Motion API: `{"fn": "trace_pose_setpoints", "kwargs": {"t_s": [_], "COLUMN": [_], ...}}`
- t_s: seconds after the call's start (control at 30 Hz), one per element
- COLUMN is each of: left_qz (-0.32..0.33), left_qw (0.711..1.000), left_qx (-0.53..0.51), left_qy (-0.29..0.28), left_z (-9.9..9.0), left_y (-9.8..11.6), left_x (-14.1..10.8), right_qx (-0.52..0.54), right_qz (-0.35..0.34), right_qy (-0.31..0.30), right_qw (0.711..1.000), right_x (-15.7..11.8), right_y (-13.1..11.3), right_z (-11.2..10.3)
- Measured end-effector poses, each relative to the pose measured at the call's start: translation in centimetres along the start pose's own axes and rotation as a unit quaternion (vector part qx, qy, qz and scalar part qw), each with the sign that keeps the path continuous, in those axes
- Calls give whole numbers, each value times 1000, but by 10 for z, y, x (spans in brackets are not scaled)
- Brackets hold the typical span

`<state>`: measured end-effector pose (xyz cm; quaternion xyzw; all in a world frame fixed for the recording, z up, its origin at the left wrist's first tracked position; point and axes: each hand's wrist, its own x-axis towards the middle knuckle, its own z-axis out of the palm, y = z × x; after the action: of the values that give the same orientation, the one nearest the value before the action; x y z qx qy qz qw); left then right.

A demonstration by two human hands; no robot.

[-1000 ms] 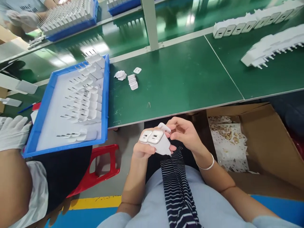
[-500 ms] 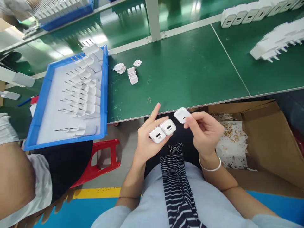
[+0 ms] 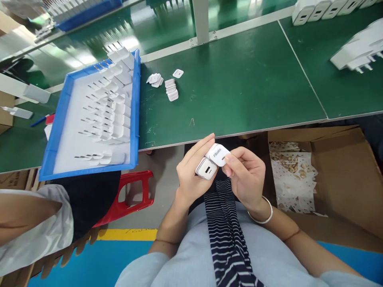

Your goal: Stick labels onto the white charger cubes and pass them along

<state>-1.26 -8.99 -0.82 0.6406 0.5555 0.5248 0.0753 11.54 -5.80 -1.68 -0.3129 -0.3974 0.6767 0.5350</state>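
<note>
My left hand [image 3: 191, 175] is closed around two white chargers side by side. The nearer charger [image 3: 206, 169] shows its end face with a dark port slot. Over the end of the other one lies a white square face plate [image 3: 217, 154] printed "Fibaks". My right hand [image 3: 247, 175] pinches that plate at its right edge between thumb and finger. Whether the plate is seated flush cannot be made out. On the green bench lie a stack of similar plates [image 3: 171, 90], a loose pile of plates [image 3: 154, 80] and a single plate [image 3: 178, 73].
A blue tray [image 3: 136, 115] at the left holds rows of white plug chargers [image 3: 115, 123]. More chargers [image 3: 359, 48] stand at the right. An open cardboard box [image 3: 344, 179] with printed sheets sits below the bench. A co-worker's arm [image 3: 26, 215] and a red stool [image 3: 146, 191] are at the left.
My right hand has moved left and brought the plate onto the farther charger's end. The left fingers have drawn in along the chargers. The whole view has shifted slightly.
</note>
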Motion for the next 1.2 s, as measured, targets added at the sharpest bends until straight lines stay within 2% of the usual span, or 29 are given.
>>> {"fn": "trace_pose_setpoints", "kwargs": {"t_s": [0.3,0.47,0.87,1.2], "left_qz": [3,4,23,13], "left_qw": [1000,1000,1000,1000], "left_qx": [-8,-4,-10,19], "left_qy": [5,-11,-13,-12], "left_z": [-1,-5,-6,-6], "left_y": [0,4,6,7], "left_x": [0,3,6,6], "right_qx": [-6,5,8,2], "right_qz": [3,11,-22,-32], "right_qy": [8,-11,14,6], "right_qw": [1000,1000,1000,999], "right_x": [-1,-2,-9,-9], "right_y": [1,-3,-4,-5], "right_z": [0,-1,6,4]}}
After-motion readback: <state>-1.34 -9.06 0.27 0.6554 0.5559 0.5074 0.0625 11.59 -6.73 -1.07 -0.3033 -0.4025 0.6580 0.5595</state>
